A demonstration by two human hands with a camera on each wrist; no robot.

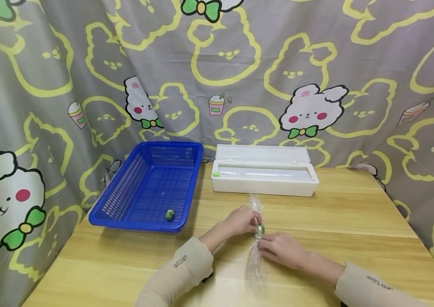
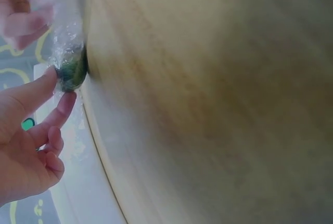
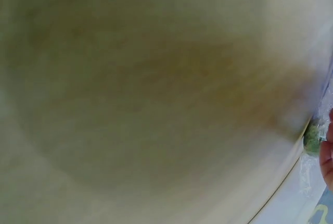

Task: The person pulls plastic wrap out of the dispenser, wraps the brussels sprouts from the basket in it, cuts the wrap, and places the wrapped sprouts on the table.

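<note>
A small round green vegetable, like a Brussels sprout, is wrapped in clear plastic film above the middle front of the table. The film is gathered on both sides of it, with a loose tail flaring toward me. My left hand pinches the wrapped sprout at its far side; the left wrist view shows thumb and fingertip of this hand against the sprout. On the near side, my right hand pinches the gathered film close to the sprout. The right wrist view shows only part of the wrapped sprout at its edge.
A blue plastic basket stands at the left with one unwrapped sprout in its near right corner. Behind my hands, a white film dispenser box has its lid up, film visible inside. A patterned curtain hangs behind the wooden table.
</note>
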